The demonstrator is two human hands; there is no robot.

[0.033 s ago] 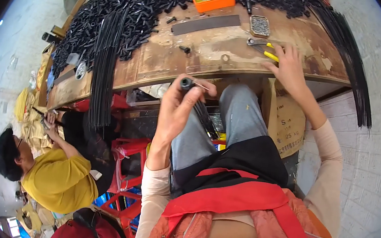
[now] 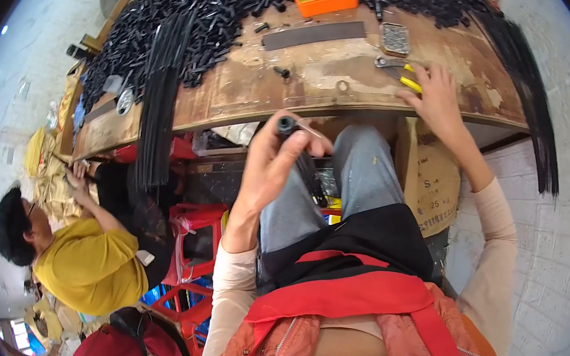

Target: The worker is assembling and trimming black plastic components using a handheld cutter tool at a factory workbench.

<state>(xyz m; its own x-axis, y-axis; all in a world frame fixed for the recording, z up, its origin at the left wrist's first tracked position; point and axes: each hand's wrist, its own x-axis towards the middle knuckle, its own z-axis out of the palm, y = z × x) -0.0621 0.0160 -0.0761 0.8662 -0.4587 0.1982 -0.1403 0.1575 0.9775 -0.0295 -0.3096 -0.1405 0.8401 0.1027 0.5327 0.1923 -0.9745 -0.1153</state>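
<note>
The left hand (image 2: pixel 266 169) grips an upright black tube (image 2: pixel 287 125), its hollow end up, just off the table's near edge and above the person's lap. The right hand (image 2: pixel 438 100) reaches over the near edge toward the right corner, fingers at the yellow handles of the pliers (image 2: pixel 411 85), which lie on the table (image 2: pixel 311 72); whether it squeezes them I cannot tell.

Beyond the pliers stand a small tray (image 2: pixel 393 53) of grey metal bits and an orange tin (image 2: pixel 327 7), with a grey strip (image 2: pixel 314 36) lying beside the tin. A loose black part (image 2: pixel 281 72) lies nearer the near edge. A heap (image 2: pixel 211 22) of black parts fills the left side and stretches along the far edge. Thin black rods (image 2: pixel 158 107) overhang the near edge at left; more rods (image 2: pixel 536 129) overhang the right end.

The tube's lower length is partly hidden by the left hand, and a thin piece at the fingertips is hard to make out. The heap covers the far edge, which is partly cut off.

The wooden tabletop is stained and worn. A sack (image 2: pixel 438 188) stands below it, near a white wall (image 2: pixel 501 195). At left are a red stool (image 2: pixel 197 235) and a co-worker (image 2: pixel 89 265) in yellow, whose hands are blurred.
</note>
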